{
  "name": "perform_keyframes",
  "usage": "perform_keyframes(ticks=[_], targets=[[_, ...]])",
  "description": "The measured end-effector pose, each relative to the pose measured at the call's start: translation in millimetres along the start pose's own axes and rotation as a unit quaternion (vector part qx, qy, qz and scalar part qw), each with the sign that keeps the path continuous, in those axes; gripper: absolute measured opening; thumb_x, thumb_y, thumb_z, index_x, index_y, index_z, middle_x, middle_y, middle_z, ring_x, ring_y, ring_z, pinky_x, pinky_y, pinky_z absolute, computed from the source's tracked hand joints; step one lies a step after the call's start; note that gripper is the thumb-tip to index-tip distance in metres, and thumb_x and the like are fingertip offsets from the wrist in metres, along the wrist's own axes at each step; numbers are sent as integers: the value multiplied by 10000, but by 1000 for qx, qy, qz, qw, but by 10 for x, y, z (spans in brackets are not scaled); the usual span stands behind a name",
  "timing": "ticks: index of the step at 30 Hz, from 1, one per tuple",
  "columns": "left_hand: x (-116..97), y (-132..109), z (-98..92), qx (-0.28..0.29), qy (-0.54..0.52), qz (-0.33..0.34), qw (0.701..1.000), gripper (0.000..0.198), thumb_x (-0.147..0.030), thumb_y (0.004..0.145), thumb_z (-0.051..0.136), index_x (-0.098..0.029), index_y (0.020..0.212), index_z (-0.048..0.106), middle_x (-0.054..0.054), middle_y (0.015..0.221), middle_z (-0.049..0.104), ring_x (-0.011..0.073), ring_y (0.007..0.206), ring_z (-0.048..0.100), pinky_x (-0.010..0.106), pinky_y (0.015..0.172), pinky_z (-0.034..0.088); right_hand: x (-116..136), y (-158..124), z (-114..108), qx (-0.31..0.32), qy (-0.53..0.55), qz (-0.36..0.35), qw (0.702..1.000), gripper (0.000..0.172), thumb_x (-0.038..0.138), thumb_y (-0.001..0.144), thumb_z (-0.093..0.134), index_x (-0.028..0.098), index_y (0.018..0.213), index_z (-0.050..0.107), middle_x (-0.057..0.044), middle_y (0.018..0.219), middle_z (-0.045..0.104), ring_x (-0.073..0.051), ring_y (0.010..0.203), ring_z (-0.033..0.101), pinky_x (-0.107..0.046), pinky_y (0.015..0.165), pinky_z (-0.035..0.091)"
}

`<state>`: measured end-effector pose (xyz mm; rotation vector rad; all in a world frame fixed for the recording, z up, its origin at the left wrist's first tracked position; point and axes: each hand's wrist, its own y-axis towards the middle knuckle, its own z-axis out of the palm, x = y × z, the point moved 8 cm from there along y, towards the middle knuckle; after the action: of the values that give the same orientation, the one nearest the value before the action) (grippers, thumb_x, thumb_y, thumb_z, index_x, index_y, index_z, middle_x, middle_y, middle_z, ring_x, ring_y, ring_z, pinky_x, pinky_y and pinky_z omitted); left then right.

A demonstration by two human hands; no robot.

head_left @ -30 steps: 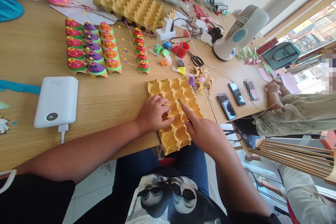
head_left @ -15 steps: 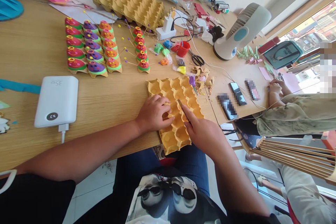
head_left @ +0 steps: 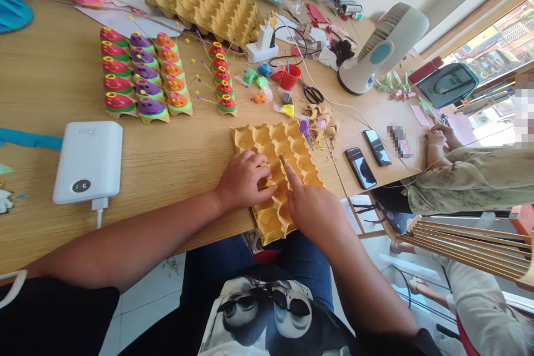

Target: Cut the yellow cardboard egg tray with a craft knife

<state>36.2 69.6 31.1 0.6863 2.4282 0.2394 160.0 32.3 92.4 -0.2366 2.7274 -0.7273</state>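
A yellow pulp egg tray (head_left: 270, 217) lies at the table's front edge, its near end jutting out over my lap. My left hand (head_left: 244, 181) grips its left side, thumb and curled fingers around a ridge between the cups. In my right hand (head_left: 312, 206) is a slim utility knife (head_left: 282, 160); only its blade end shows past the outstretched index finger. The blade touches the tray near its middle, and the knife's handle is hidden under my palm.
Painted egg-cup strips (head_left: 146, 75) stand at the back left, near a white power bank (head_left: 88, 161). Another egg tray (head_left: 204, 3), scissors (head_left: 312, 93), a red cup (head_left: 290, 77) and a fan (head_left: 381, 50) are farther back. Phones (head_left: 361, 168) and a person's hands (head_left: 438, 139) are at right.
My right hand has shifted slightly left and toward the far end, with the knife tip sliding a little along the tray. My left hand stays put on the tray.
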Motion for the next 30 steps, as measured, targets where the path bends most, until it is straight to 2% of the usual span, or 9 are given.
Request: perform_keyframes(ticks=[6,13,21,27,30], targets=[[-11,-3,1,2,13,2,1000,302,-514,848,670,-221,826,743,79,1172,698,305,1061,573,487,908,468,-41,15,-54,0,24,1,1000,656,334,1074,387,291,1687,159,-55,958,807,-254,884,773,-301,664,503],[-11,-5,-2,3,17,1,1000,301,-507,856,665,-217,830,739,85,1157,693,304,1056,572,479,902,472,-9,-7,30,-1,15,-3,1000,663,321,1077,374,240,1691,136,-81,923,802,-258,854,776,-296,653,503],[-3,-4,5,9,17,2,1000,294,-505,845,670,-220,827,737,88,1153,687,306,1050,564,485,899,467,-7,129,29,7,43,-14,999,654,308,1077,341,252,1693,129,-102,1026,798,-274,936,766,-329,730,536],[-4,-8,11,8,14,2,1000,305,-516,861,655,-223,836,736,87,1168,681,307,1067,552,490,919,460,-37,24,84,9,28,-10,1000,673,314,1078,348,248,1696,90,-82,949,797,-267,868,769,-320,690,531],[-2,-4,17,15,9,1,1000,292,-504,852,665,-222,820,734,88,1158,681,306,1062,551,485,911,461,-16,93,80,10,32,-17,999,664,307,1078,348,251,1695,108,-90,982,797,-260,884,770,-315,697,531]])
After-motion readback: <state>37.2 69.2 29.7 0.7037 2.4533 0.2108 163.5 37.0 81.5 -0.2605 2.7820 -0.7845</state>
